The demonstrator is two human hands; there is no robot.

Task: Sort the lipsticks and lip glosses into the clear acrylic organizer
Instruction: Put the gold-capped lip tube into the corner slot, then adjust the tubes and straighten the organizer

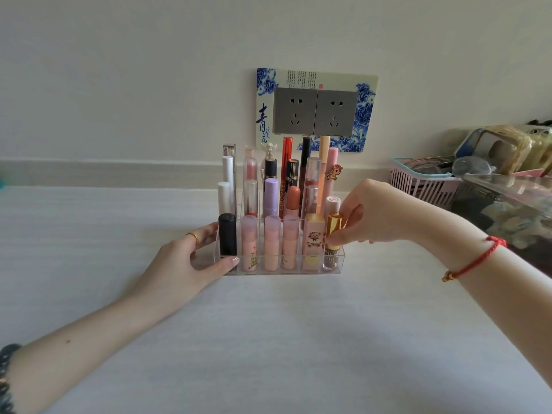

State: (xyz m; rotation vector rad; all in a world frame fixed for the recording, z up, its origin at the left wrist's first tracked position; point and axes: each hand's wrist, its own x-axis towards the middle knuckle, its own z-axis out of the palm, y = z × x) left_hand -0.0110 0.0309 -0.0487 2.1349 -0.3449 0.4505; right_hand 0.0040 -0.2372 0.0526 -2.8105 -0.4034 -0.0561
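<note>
A clear acrylic organizer point(340, 258) stands on the white table, its stepped rows filled with several upright lipsticks and lip glosses. My left hand point(194, 258) grips its left front corner, thumb on the front wall beside a black lipstick point(227, 234). My right hand point(370, 216) pinches the gold-capped lip gloss point(334, 227), which stands in the front right compartment next to a pink square lipstick point(313, 237). Three pink tubes point(271, 240) fill the front middle slots.
A pink plastic basket point(424, 186) with glasses and clutter sits at the right, with a clear container point(507, 186) in front of it. A double wall socket point(316, 112) with a blue floral surround is behind the organizer. The white tabletop point(268, 339) stretches toward me.
</note>
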